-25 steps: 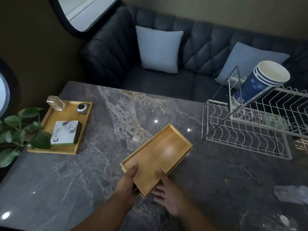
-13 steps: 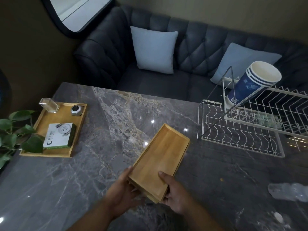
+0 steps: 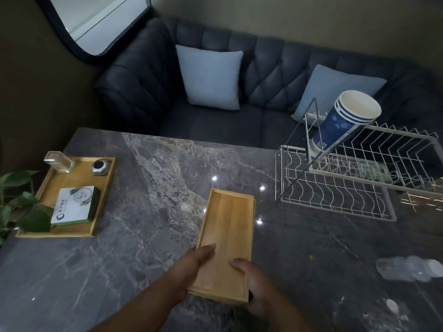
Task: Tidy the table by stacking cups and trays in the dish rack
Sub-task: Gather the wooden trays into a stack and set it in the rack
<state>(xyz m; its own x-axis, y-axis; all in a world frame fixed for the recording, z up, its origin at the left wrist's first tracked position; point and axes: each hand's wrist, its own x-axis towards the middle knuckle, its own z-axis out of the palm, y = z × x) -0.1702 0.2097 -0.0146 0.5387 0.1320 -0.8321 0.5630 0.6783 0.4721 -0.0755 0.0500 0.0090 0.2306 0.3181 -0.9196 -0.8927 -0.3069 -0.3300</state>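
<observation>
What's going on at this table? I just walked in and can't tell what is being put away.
A person is tidying up. Both hands, the left hand and the right hand, hold the near end of an empty wooden tray above the marble table. A stack of paper cups already leans in the white dish rack on the right. A second wooden tray with small items sits at the left.

The plant (image 3: 16, 204) was cut off by the left edge, and the dish rack (image 3: 359, 178) by the right edge. Both forearms left the picture at the bottom. The clear object (image 3: 407, 269) on the surface at the right was too blurred to identify. The print on the green box (image 3: 74, 204) was too small to read.
</observation>
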